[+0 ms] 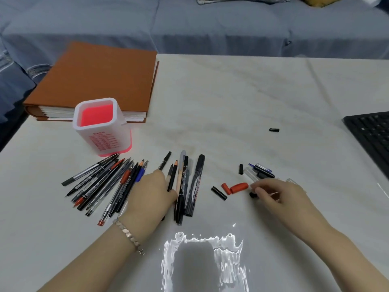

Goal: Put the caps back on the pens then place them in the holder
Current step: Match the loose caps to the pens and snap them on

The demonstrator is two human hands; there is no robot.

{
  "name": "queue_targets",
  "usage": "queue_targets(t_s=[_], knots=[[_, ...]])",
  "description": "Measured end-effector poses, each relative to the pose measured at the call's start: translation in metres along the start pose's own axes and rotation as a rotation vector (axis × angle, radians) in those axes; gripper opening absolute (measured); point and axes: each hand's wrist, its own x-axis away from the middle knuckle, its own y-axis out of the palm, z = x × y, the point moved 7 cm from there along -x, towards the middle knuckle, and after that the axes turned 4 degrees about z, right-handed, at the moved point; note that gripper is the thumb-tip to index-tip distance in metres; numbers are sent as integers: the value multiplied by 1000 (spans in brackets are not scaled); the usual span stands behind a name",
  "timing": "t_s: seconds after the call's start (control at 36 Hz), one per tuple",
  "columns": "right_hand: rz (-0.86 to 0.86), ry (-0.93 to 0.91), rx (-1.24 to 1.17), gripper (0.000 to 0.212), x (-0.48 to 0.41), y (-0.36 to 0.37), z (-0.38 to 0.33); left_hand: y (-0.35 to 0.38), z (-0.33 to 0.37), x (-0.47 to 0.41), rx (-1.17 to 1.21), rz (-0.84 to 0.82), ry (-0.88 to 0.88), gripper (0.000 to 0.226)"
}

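Observation:
Several uncapped pens (101, 184) lie fanned on the white table, tips pointing away from me. My left hand (151, 192) lies over the middle of the row, its fingers curled down around a thin black pen (171, 178). More pens and a thick black marker (195, 184) lie just to its right. Loose caps sit further right: two red caps (235, 188), a black cap (219, 193) and several clear and black ones (261, 170). My right hand (273, 192) pinches a small black cap (253, 194) at the table surface. The white and pink holder (103, 129) stands upright behind the pens, with nothing visible inside.
An orange binder (101, 81) lies behind the holder at the back left. A black keyboard (372, 140) reaches in from the right edge. One stray black cap (274, 130) lies alone mid-table. A blue sofa (210, 26) runs along the far side.

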Motion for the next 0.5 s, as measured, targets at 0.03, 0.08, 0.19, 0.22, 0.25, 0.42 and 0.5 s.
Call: queue_targets(t_s=[0.03,0.08,0.19,0.22,0.25,0.42,0.5], knots=[[5,-2,7,31,0,0,0,1,1,0,-7,-4,3,18],[31,3,26,24,-1,-3,3,1,3,1,-34,-2,20,13],[161,48,47,14,-5,-23,15,4,0,1,-97,8,14,33],[198,56,86,14,-6,-29,19,6,-2,0,-121,9,8,34],[232,65,127,14,-8,-36,24,6,-4,-1,-143,-4,-8,32],[212,214,312,18,-23,-49,65,9,2,6,-421,-73,69,24],[152,215,344,16,-27,-41,66,5,8,12,-450,-18,106,25]])
